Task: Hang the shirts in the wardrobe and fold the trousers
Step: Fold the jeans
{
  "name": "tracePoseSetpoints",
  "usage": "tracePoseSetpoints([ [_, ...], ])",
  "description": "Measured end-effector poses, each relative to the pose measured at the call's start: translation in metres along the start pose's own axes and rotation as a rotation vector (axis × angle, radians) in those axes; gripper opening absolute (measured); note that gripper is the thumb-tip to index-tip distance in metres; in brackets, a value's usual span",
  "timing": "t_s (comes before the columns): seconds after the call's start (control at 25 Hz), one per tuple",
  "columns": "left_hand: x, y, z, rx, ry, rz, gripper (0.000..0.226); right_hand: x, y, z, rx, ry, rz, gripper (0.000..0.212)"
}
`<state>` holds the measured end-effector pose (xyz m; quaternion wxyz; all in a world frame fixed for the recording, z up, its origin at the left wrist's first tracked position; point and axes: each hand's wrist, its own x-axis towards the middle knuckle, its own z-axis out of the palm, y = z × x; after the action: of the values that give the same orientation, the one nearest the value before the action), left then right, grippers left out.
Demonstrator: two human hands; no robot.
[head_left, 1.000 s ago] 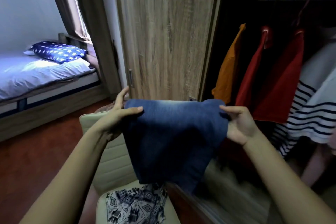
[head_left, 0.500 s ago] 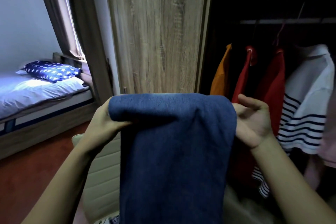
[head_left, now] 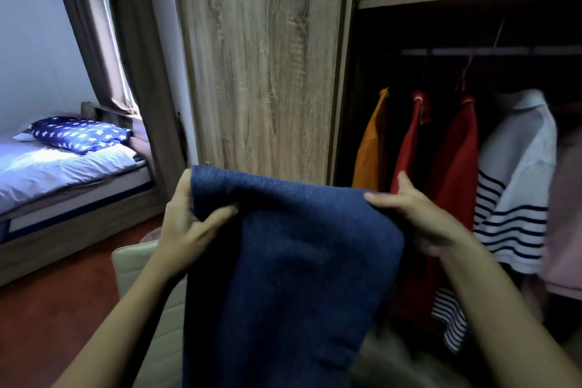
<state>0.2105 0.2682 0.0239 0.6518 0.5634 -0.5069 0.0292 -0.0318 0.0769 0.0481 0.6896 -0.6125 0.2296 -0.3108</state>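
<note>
Blue denim trousers (head_left: 283, 268) hang folded over in front of me, held up at chest height. My left hand (head_left: 189, 227) pinches their top left corner, thumb in front of the cloth. My right hand (head_left: 419, 217) grips the top right edge, thumb laid over the fold. Inside the open wardrobe (head_left: 466, 0) an orange shirt (head_left: 371, 148), a red shirt (head_left: 447, 173) and a white shirt with navy stripes (head_left: 516, 186) hang from the rail (head_left: 491, 50).
The wardrobe's wooden door (head_left: 264, 66) stands straight ahead. A cream chair back (head_left: 141, 271) is below my left arm. A bed (head_left: 63, 173) with a star-patterned pillow (head_left: 78, 134) and a curtained window lie to the left, over a red-brown floor.
The trousers have been lifted higher and now hang longer below my hands. My view has tilted up, showing the wardrobe shelf and rail. The patterned cloth on the chair has gone out of sight.
</note>
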Motion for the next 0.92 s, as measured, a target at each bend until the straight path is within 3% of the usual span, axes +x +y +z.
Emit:
tracePoseSetpoints([
  [0.12,0.007,0.001,0.007,-0.051,0.070,-0.045,0.033,-0.003,0.009,0.003,-0.115,0.074,-0.166,0.096],
  [0.2,0.010,0.004,0.007,-0.092,0.128,-0.093,0.025,-0.001,0.015,0.007,-0.079,0.229,-0.297,0.099],
  [0.28,0.015,0.008,0.001,-0.175,0.186,-0.138,0.013,-0.001,0.033,0.005,-0.214,0.352,-0.467,0.100],
  [0.44,0.020,0.015,-0.005,-0.294,0.219,-0.218,0.010,0.000,0.063,0.029,-0.395,0.267,-0.520,0.108],
  [0.48,0.020,0.016,-0.005,-0.306,0.211,-0.230,0.009,0.002,0.060,0.032,-0.368,0.274,-0.519,0.100],
  [0.52,0.020,0.018,-0.005,-0.319,0.204,-0.241,0.007,0.005,0.056,0.033,-0.303,0.264,-0.512,0.079],
  [0.6,0.022,0.019,-0.006,-0.328,0.173,-0.269,0.005,0.011,0.050,0.034,-0.218,0.191,-0.494,0.019],
  [0.72,0.030,0.009,-0.015,-0.122,0.059,-0.274,0.013,0.010,0.044,0.036,-0.232,0.160,-0.469,0.009],
  [0.8,0.032,-0.001,-0.018,-0.009,-0.051,-0.274,0.017,0.011,0.038,0.035,-0.268,0.122,-0.388,0.019],
  [0.92,0.041,-0.013,-0.015,-0.011,-0.163,-0.516,0.019,0.018,0.032,0.034,-0.182,0.053,-0.088,0.033],
])
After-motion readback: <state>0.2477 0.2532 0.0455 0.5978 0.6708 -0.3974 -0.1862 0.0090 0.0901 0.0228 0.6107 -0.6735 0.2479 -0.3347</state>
